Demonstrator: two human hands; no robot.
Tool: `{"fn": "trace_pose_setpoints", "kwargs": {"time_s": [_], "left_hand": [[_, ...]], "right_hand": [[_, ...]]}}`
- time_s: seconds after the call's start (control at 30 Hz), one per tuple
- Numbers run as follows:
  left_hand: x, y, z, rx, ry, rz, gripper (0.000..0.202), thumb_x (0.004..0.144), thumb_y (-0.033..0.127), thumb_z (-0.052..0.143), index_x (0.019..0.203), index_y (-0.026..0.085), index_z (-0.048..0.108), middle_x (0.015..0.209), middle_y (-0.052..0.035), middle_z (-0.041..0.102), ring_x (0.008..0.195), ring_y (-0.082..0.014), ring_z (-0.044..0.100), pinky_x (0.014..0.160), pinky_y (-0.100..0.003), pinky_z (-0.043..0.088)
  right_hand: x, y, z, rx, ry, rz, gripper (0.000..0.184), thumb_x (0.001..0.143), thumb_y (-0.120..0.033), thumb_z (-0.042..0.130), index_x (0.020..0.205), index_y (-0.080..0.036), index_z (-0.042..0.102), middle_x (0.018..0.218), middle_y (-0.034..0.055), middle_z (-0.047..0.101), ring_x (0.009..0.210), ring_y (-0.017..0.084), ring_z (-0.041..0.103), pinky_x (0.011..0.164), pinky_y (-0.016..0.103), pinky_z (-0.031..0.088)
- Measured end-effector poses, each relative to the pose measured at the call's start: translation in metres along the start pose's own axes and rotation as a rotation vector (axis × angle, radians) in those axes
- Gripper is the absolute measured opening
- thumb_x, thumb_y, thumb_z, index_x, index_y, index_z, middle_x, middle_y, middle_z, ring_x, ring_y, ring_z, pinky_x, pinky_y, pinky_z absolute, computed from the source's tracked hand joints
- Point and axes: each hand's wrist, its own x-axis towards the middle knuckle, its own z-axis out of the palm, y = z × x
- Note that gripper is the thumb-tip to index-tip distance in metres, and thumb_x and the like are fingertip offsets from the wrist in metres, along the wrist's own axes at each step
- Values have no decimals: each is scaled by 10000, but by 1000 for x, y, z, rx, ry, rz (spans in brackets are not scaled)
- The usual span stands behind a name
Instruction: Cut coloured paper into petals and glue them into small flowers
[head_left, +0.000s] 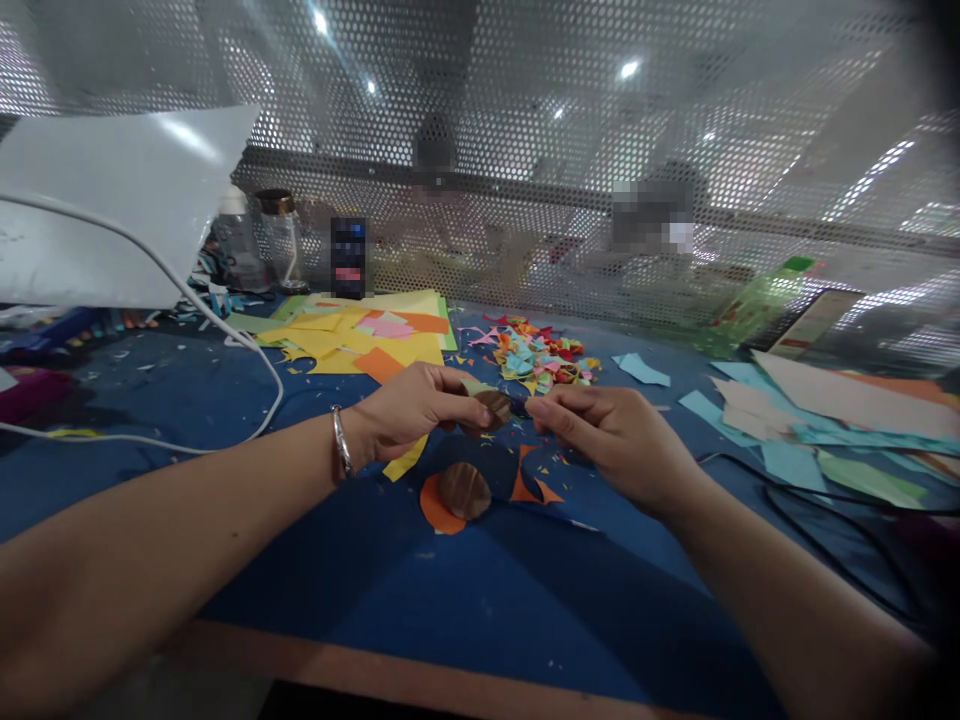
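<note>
I count two brown discs here: one in my left hand (420, 408) and one on the blue table (465, 610). The disc in my grip (495, 405) is held up above the table, pinched between my left thumb and fingers, with a bit of pale green paper (471, 386) showing at its upper edge. It looks round and flat, brown with darker streaks like wood grain, and my thumb covers part of it.

My right hand (615, 430) is just beside it, thumb and forefinger drawn together near its edge; I cannot tell whether they grip anything. The second brown disc (466, 491), streaked the same way, lies nearer to me, overlapping one orange paper circle (439, 505). One orange offcut (525, 480) with a curved edge lies to the right of it.

Beyond my hands are one heap of mixed paper scraps (536, 355), too many to count, and one spread of yellow paper (337, 340). Farther back stand two bottles, a white-topped one (238, 240) and a brown-lidded one (281, 240), and one phone (349, 258).
</note>
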Motion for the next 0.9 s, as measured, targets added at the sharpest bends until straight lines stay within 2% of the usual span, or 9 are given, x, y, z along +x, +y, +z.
{"fn": "trace_pose_setpoints", "kwargs": {"time_s": [0.4, 0.57, 0.9], "left_hand": [[2, 2, -5, 14, -39, -40, 77, 564, 122, 765, 610, 126, 703, 600, 3, 646, 571, -83, 537, 596, -235, 399], [3, 0, -5, 34, -40, -22, 69, 568, 116, 750, 613, 119, 697, 590, 11, 628, 576, -82, 528, 602, -235, 394], [4, -1, -7, 106, -48, -25, 137, 570, 140, 750, 701, 104, 731, 662, -15, 670, 634, -99, 555, 651, -246, 406]], "right_hand": [[2, 5, 0, -30, -47, -15, 553, 886, -659, 484, 603, -186, 530, 563, -36, 377, 526, 105, 334, 487, 243, 287], [2, 5, 0, -13, -82, 30, 575, 856, -706, 476, 611, -188, 520, 570, -34, 367, 530, 109, 330, 487, 248, 277], [2, 4, -1, -27, -99, 12, 551, 878, -668, 475, 603, -194, 525, 564, -35, 376, 520, 109, 335, 484, 248, 287]]}}
